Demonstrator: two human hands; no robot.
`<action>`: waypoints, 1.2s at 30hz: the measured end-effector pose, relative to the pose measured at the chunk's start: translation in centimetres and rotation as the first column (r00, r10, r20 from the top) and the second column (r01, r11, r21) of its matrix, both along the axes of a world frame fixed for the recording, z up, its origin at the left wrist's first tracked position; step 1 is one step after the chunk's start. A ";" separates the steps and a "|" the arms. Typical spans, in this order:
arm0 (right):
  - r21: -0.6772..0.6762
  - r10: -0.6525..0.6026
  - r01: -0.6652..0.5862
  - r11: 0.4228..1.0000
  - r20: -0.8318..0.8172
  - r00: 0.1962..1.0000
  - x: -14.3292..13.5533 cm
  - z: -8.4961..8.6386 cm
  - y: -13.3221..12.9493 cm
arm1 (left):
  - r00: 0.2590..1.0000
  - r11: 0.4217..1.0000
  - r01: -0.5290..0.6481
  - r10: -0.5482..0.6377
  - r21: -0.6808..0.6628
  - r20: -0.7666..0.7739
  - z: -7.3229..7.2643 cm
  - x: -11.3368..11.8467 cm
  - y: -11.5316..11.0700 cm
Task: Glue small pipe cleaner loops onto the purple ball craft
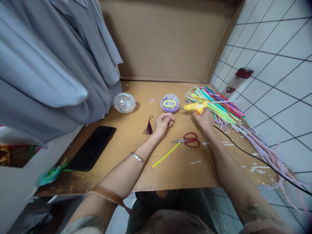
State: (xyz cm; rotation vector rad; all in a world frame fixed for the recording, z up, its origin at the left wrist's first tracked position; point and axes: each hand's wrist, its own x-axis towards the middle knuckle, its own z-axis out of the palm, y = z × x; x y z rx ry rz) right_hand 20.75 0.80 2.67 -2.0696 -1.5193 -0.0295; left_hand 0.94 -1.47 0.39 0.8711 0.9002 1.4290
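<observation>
head view: right hand is holding, fingers curled, the glue gun, probably light, stiff, safest by its handle; left hand is pinching fingers together, contents unclear.

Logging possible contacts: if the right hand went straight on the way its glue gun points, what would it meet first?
Most likely the purple ball: the yellow glue gun in the right hand has its nozzle aimed at the ball's side. Whether they touch is unclear.
</observation>
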 end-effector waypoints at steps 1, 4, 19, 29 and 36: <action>-0.068 -0.027 0.027 0.997 0.005 1.000 0.3 0.0 0.1 | 1.000 1.000 -0.004 0.004 -0.003 -0.001 0.0 0.0 0.0; -0.202 -0.077 0.079 0.976 0.020 0.997 0.8 -0.4 0.5 | 1.000 1.000 -0.015 0.015 -0.016 -0.002 -0.1 0.1 0.1; 0.220 0.486 -0.434 0.874 -0.366 0.793 -3.4 -0.9 -0.8 | 0.998 0.999 0.051 -0.051 0.008 0.020 -0.4 0.1 0.1; 0.316 0.472 -0.406 0.857 -0.799 0.374 -5.7 -0.7 -1.9 | 0.995 0.994 0.100 -0.101 0.048 0.028 -0.4 0.5 -0.4; 0.339 0.460 -0.379 0.861 -0.837 0.296 -6.5 -1.2 -1.9 | 0.995 0.993 0.099 -0.100 0.059 0.022 -0.7 0.7 -0.5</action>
